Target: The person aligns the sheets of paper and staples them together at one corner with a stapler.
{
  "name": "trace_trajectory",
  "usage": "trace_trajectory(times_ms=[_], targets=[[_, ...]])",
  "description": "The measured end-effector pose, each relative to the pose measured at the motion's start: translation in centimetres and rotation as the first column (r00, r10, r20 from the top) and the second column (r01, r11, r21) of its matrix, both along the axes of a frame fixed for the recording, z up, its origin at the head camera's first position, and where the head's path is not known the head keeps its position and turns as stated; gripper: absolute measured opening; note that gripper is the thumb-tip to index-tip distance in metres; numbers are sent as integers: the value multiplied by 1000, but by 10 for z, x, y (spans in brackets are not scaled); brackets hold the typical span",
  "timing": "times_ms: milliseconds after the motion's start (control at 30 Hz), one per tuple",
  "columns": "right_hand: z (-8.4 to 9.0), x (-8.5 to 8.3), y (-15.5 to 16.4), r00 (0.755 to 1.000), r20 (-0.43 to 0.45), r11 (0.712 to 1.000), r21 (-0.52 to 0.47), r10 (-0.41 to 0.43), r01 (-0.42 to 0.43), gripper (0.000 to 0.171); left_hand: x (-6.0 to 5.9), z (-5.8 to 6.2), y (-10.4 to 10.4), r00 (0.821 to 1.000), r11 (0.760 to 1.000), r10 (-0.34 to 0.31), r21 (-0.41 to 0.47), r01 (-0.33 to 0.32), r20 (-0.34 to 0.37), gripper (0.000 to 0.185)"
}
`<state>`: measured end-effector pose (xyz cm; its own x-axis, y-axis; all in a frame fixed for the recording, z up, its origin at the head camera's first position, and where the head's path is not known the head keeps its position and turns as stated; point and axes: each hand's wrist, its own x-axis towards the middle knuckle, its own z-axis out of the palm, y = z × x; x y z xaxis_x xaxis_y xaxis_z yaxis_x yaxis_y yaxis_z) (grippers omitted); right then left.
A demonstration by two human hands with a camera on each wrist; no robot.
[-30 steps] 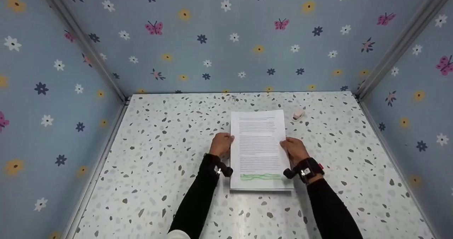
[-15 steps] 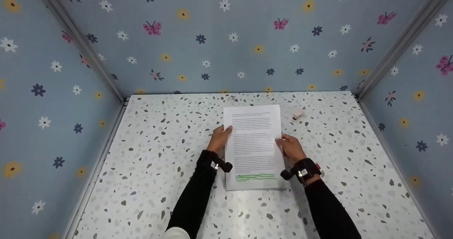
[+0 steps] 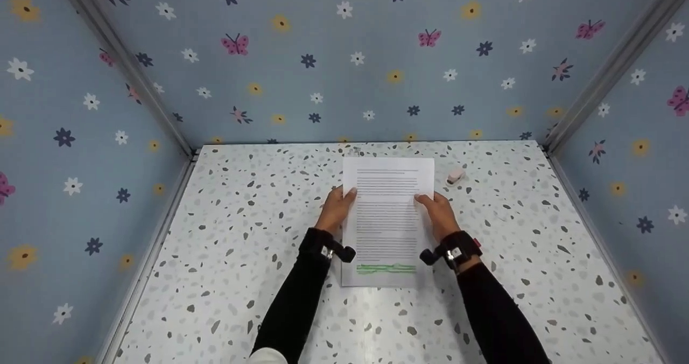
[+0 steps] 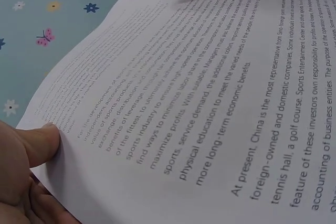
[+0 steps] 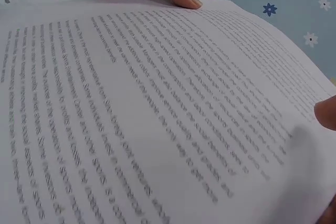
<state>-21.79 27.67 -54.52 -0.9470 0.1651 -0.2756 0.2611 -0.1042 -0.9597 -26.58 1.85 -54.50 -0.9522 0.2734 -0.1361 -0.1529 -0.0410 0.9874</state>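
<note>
Printed paper (image 3: 386, 229), white with several lines of green scribble near its bottom edge, is held between both hands above the table. The left hand (image 3: 335, 209) pinches its left edge, thumb (image 4: 43, 144) on the printed face and fingers curled beneath. On the opposite edge the right hand (image 3: 441, 214) grips likewise, its thumb (image 5: 326, 114) lying over the page in the right wrist view. Both wrist views show the paper bowing in a gentle curve. The undersides of the fingers are mostly hidden by the paper.
A small pale pink object (image 3: 455, 176) with a dark end lies on the speckled white table (image 3: 242, 235), just right of the paper's top corner. Blue flower-patterned panels (image 3: 344, 41) stand at the back and both sides, joined by grey metal posts.
The paper has come up and away from the person, shifting left, then slightly back to the right, and straightening. Both hands have moved farther up its edges, with the right thumb now over the page.
</note>
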Motion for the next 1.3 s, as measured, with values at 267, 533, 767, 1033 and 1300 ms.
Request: trace_trajectory(times_ms=[267, 533, 767, 1033, 1300], targets=[[1, -1, -7, 999, -22, 997, 63, -37, 38, 35, -1, 8, -3, 1000, 1000, -7, 10, 7, 7, 35], [-2, 6, -10, 997, -76, 995, 96, 29, -22, 34, -17, 27, -10, 993, 997, 77, -4, -78, -86, 45], [-10, 11, -14, 989, -145, 995, 94, 29, -15, 32, -20, 31, -8, 967, 998, 36, -45, -49, -253, 28], [-1, 6, -5, 993, -107, 996, 81, 41, -33, 33, -21, 29, -6, 969, 994, 82, -55, -98, -233, 22], [23, -11, 13, 989, -143, 999, -8, 32, -34, 30, -20, 31, -5, 970, 994, 61, -70, -80, -237, 18]])
